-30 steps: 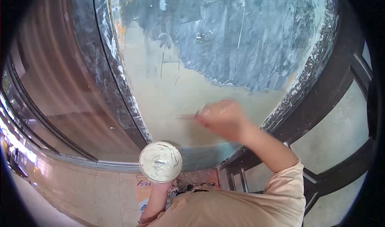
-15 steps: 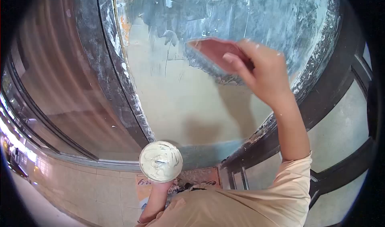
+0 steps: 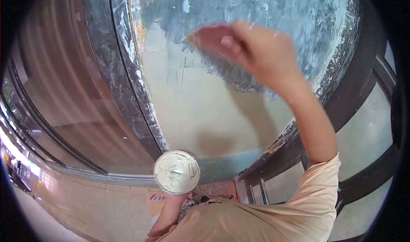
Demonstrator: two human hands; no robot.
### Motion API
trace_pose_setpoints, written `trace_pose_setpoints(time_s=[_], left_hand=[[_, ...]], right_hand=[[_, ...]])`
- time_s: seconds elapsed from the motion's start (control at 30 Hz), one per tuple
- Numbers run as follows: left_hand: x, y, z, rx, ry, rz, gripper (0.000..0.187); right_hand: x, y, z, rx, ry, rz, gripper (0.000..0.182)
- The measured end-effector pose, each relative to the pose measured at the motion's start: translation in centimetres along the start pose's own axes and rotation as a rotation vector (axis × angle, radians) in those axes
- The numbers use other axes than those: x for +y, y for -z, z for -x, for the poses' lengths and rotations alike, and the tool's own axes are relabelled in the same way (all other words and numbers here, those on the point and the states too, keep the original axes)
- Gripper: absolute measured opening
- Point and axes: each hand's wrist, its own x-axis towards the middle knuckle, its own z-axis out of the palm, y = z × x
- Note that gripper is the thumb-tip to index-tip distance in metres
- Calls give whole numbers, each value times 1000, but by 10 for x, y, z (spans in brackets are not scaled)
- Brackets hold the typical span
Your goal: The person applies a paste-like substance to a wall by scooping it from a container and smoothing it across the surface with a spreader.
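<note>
My right hand (image 3: 271, 56) is closed on a reddish flat putty spreader (image 3: 211, 38), the thumb laid across its face. The spreader is a little blurred, and its pale-edged tip points left over the wall panel (image 3: 188, 109). Smooth cream filler covers the lower part of that panel, while the upper part is streaked blue-grey. Low down, near my body, my left hand (image 3: 175, 196) holds a round tub of creamy white putty (image 3: 177, 172) from below. The tub hides most of those fingers.
A dark, paint-smeared frame post (image 3: 121, 62) borders the panel on the left, with a brown glossy pane (image 3: 64, 84) beyond it. Dark door framing (image 3: 363, 101) stands to the right. Below are floor tiles (image 3: 117, 203) and a printed orange sheet (image 3: 156, 199) by my feet.
My right hand has moved up and to the left with the spreader. The view has shifted slightly, and the putty tub stays low in my left hand.
</note>
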Motion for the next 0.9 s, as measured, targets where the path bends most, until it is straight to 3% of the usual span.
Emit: trace_pose_setpoints(time_s=[0.07, 0.1, 0.13, 0.2, 0.23, 0.33, 0.37, 0.4, 0.43, 0.47, 0.5, 0.57, 0.6, 0.67, 0.73, 0.8, 0.9], left_hand=[[8, -4, -3, 50, 130, 651, 52], [10, -5, -5, 72, 193, 977, 52], [10, -5, -6, 68, 188, 978, 52], [7, -4, -2, 29, 79, 574, 51], [-3, 3, -1, 84, 204, 924, 52], [6, 5, -3, 65, 305, 1126, 54], [-2, 11, -2, 11, 268, 1088, 53], [1, 10, -3, 10, 267, 1086, 53], [8, 7, -5, -26, 202, 852, 53], [11, 5, -6, -60, 137, 618, 53], [8, 7, -7, -58, 137, 620, 53], [2, 12, -10, -82, 174, 925, 52], [2, 14, -9, -81, 176, 924, 52], [1, 18, -5, -6, 354, 1211, 61], [3, 18, -7, 7, 359, 1179, 58], [8, 15, -11, 20, 359, 1149, 55], [18, 10, -15, 40, 374, 1025, 59]], right_hand=[[0, 12, -13, 180, -16, -166, 18], [-12, 13, -11, 28, -14, -242, 21], [-25, 1, -6, -173, -26, -219, 21], [-49, -47, 29, -318, 199, -279, 17], [-57, -68, 44, -396, 296, -264, 17], [-57, -80, 40, -432, 359, -114, 17], [-42, -66, 22, -303, 275, -52, 18], [-27, -48, 0, -351, 147, 1, 13], [-13, -23, -20, -264, 31, 60, 19], [-6, -3, -33, -30, -87, 48, 24], [9, 8, -42, 140, -153, 74, 27], [23, 22, -49, 233, -134, 78, 28], [25, 24, -50, 329, -114, 83, 29], [8, 12, -38, 123, -96, -21, 31], [-20, -17, -14, -142, 37, 39, 34], [-41, -60, 18, -142, 266, -36, 35], [-54, -81, 32, -119, 365, -5, 30]])
